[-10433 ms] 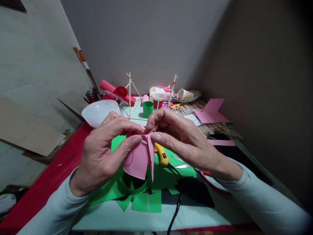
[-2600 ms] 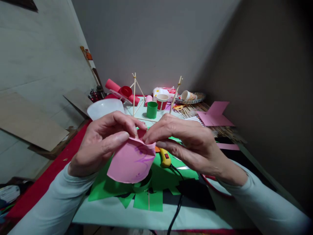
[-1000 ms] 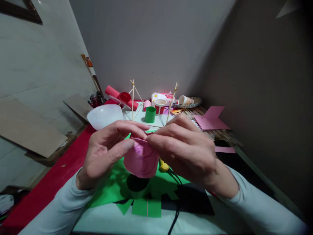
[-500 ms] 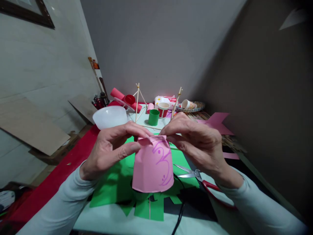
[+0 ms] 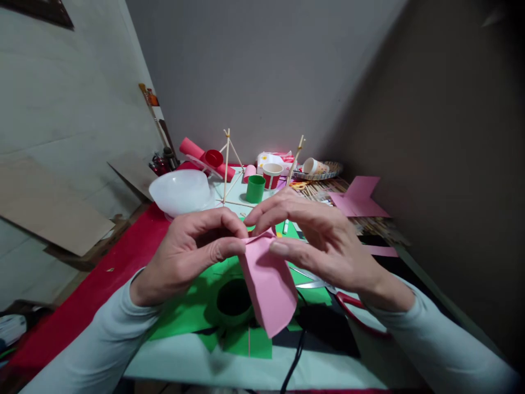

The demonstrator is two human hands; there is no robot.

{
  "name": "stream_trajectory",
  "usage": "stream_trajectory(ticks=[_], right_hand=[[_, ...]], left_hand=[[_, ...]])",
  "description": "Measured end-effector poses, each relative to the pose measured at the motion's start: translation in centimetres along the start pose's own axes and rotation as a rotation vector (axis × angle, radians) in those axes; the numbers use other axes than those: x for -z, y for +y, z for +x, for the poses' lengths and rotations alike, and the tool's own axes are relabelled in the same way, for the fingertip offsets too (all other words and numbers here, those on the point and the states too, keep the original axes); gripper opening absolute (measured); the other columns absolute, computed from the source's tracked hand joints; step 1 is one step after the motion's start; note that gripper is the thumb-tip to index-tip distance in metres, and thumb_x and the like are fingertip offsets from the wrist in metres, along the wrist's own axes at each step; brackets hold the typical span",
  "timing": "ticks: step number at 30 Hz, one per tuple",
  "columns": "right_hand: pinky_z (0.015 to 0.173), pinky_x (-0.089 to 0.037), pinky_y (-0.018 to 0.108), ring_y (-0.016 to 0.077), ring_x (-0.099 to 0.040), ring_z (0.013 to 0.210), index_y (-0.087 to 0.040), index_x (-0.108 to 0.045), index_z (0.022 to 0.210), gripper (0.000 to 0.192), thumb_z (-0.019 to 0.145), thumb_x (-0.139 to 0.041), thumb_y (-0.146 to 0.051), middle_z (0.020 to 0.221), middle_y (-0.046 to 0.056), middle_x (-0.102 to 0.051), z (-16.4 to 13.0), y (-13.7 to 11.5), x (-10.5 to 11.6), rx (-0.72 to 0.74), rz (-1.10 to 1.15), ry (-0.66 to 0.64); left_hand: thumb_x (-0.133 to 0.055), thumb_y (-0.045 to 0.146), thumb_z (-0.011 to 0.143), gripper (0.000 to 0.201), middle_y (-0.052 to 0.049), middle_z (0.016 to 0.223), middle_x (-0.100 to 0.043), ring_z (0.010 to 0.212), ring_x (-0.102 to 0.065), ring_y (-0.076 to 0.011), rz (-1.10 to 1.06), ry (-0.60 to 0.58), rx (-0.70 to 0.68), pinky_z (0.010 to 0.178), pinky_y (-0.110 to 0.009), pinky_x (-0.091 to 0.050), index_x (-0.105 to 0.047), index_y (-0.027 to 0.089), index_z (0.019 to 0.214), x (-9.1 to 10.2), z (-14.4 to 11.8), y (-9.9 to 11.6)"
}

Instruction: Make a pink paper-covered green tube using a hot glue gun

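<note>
Both my hands hold a pink paper cup shape (image 5: 268, 284) above the table, its narrow top pinched and its wide end tilted down to the right. My left hand (image 5: 192, 246) grips the top edge from the left with thumb and fingers. From the right, my right hand (image 5: 318, 241) pinches the same folded top edge. Below the pink piece lies a green paper cup (image 5: 232, 301) on its side, on cut green paper (image 5: 184, 314).
Scissors with red handles (image 5: 340, 295) and a black cable (image 5: 293, 361) lie to the right. Further back stand a white bowl (image 5: 180, 191), a green cup (image 5: 255, 189), a red-and-white cup (image 5: 272, 175), a skewer frame (image 5: 226, 164) and pink paper sheets (image 5: 359, 197).
The pink cup shape has turned in my hands: the purple pen marks no longer face me and its wide end swung down to the right. The green cup beneath is uncovered.
</note>
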State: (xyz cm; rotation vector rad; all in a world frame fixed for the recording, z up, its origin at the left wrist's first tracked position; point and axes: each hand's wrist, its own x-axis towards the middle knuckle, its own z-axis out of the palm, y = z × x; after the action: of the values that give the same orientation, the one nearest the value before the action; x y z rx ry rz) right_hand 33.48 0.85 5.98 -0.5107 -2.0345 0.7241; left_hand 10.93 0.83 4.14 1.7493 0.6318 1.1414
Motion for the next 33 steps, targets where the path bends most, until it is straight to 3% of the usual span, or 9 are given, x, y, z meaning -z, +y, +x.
stream_trajectory(ticks=[3,7,16,22,27,33], right_hand=[[0.088,-0.051,0.035,0.0175,-0.066,0.092,-0.013,-0.074,0.094,0.009,0.097,-0.070,-0.021,0.095,0.006,-0.075,0.1,-0.2,-0.2,-0.004,0.007,0.002],[0.089,-0.052,0.031,0.0162,-0.067,0.097,-0.015,-0.073,0.092,0.011,0.098,-0.068,-0.023,0.101,0.005,-0.073,0.0,-0.1,0.0,-0.088,0.129,0.025],[0.087,-0.054,0.029,0.0159,-0.068,0.096,-0.017,-0.071,0.093,0.013,0.100,-0.066,-0.027,0.102,0.004,-0.073,-0.1,0.2,0.2,-0.139,0.319,0.071],[0.088,-0.054,0.035,0.0191,-0.068,0.098,-0.018,-0.069,0.090,0.016,0.098,-0.067,-0.032,0.103,0.006,-0.073,-0.1,0.3,0.3,-0.149,0.231,0.024],[0.088,-0.054,0.035,0.0183,-0.067,0.093,-0.017,-0.069,0.091,0.012,0.097,-0.067,-0.026,0.098,0.007,-0.073,-0.1,0.4,0.0,-0.048,0.107,0.023],[0.076,-0.051,0.031,0.0153,-0.063,0.083,-0.017,-0.069,0.091,0.009,0.097,-0.071,-0.024,0.089,0.003,-0.071,-0.4,0.3,-0.7,0.035,-0.154,0.037]], left_hand=[[-0.071,0.040,0.096,0.022,0.001,0.074,-0.064,0.067,-0.052,-0.0101,0.011,-0.014,0.010,0.060,-0.021,-0.042,-0.076,0.023,0.084,0.0,-0.2,-0.2],[-0.066,0.039,0.100,0.017,0.002,0.074,-0.060,0.065,-0.047,-0.0105,-0.044,0.006,0.022,0.056,-0.022,-0.038,-0.078,0.028,0.095,0.1,-0.5,-0.5],[-0.073,0.022,0.095,0.009,0.002,0.095,-0.075,0.087,-0.067,-0.0115,0.005,0.030,-0.045,0.075,-0.016,-0.053,-0.078,0.028,0.099,0.2,-0.2,-0.3],[-0.075,0.024,0.092,0.005,-0.001,0.090,-0.076,0.084,-0.069,-0.0147,0.058,0.072,-0.072,0.074,-0.019,-0.056,-0.079,0.026,0.094,0.0,-0.2,-0.1],[-0.073,0.021,0.093,0.005,-0.003,0.089,-0.073,0.083,-0.067,-0.0163,0.026,0.021,-0.033,0.072,-0.022,-0.055,-0.077,0.023,0.092,0.2,-0.2,-0.2],[-0.073,0.030,0.093,0.011,-0.003,0.084,-0.068,0.077,-0.061,-0.0153,0.019,-0.048,-0.008,0.067,-0.022,-0.049,-0.076,0.020,0.089,0.3,0.1,-0.4]])
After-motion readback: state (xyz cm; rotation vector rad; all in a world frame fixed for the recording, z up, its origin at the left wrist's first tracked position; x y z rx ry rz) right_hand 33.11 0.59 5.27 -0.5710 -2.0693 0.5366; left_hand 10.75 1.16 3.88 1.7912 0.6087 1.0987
